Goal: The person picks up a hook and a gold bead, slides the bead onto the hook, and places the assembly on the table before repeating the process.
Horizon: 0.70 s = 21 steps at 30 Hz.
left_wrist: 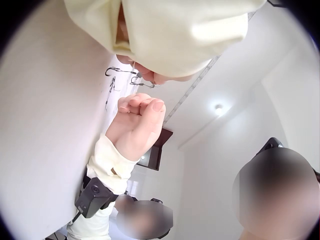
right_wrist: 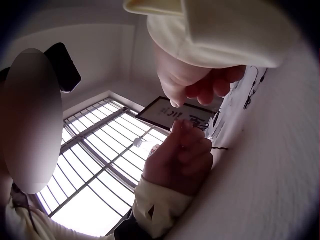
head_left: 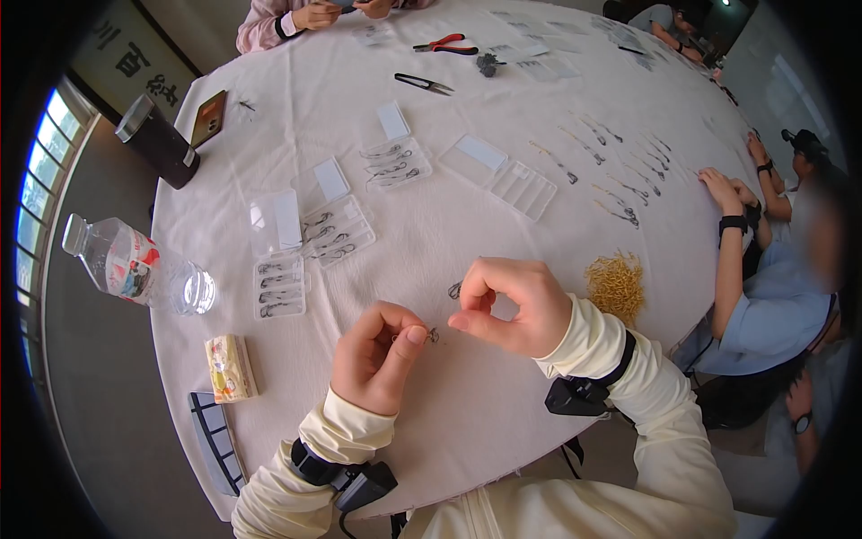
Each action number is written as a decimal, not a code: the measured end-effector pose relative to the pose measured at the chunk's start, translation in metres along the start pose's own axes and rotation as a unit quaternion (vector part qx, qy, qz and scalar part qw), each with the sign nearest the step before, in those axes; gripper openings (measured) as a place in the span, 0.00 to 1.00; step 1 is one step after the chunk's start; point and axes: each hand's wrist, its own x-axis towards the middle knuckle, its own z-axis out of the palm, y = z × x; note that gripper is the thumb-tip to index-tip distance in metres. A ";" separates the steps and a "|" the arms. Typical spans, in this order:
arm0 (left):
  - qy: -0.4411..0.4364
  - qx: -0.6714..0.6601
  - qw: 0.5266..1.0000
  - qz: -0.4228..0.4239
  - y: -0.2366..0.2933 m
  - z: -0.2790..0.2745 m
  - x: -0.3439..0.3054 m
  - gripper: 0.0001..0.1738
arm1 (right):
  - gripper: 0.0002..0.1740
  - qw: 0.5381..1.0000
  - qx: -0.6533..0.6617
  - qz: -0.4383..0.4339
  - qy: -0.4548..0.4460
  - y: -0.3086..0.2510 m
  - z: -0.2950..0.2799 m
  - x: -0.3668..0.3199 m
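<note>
Thumb and forefinger of my left hand pinch a small dark fish hook, which sticks out past the fingertips. Just to the right, my right hand is held apart from it, thumb and fingers bent towards each other; whether they pinch a fine line cannot be seen. Another dark hook lies on the cloth beside the right fingers. In the left wrist view, the pinched hook hangs by the left fingers, above the curled right hand. The right wrist view shows the left hand below the right hand.
Clear boxes of hooks and an open box stand ahead. Rows of tied hooks and a golden pile lie right. Bottle, tissues and flask are left; scissors and pliers lie farther back.
</note>
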 end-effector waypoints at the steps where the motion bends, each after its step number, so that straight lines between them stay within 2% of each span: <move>1: 0.000 0.000 1.000 0.001 0.000 -0.001 0.001 0.08 | 0.14 1.000 0.000 -0.001 0.000 0.000 0.000 0.000; 3: -0.001 -0.078 0.997 -0.030 -0.001 -0.004 0.004 0.09 | 0.09 1.000 0.013 -0.004 -0.016 0.001 -0.001 0.000; 7: 0.003 -0.135 0.990 -0.048 -0.004 -0.007 0.006 0.07 | 0.05 0.999 0.020 -0.018 -0.025 0.000 0.003 0.002; 9: -0.024 -0.183 0.981 -0.063 -0.006 -0.010 0.006 0.06 | 0.05 0.998 0.030 0.040 -0.041 -0.001 0.005 0.000; 10: -0.024 -0.183 0.981 -0.062 -0.007 -0.011 0.006 0.06 | 0.05 0.998 0.029 0.040 -0.040 -0.002 0.007 -0.001; 11: -0.034 -0.208 0.976 -0.064 -0.007 -0.011 0.006 0.06 | 0.07 0.977 0.147 0.147 -0.055 -0.004 0.010 -0.003; 12: -0.044 -0.232 0.969 -0.066 -0.007 -0.011 0.006 0.05 | 0.09 0.930 0.261 0.251 -0.069 -0.004 0.011 -0.003; 13: -0.045 -0.232 0.969 -0.066 -0.007 -0.011 0.006 0.05 | 0.09 0.930 0.261 0.251 -0.068 -0.006 0.010 -0.003; 15: -0.062 -0.243 0.966 -0.061 -0.005 -0.011 0.006 0.05 | 0.14 0.877 0.327 0.332 -0.117 -0.009 0.006 0.000; 21: -0.097 -0.245 0.963 -0.054 -0.005 -0.012 0.005 0.06 | 0.14 0.827 0.411 0.367 -0.110 -0.008 0.013 -0.002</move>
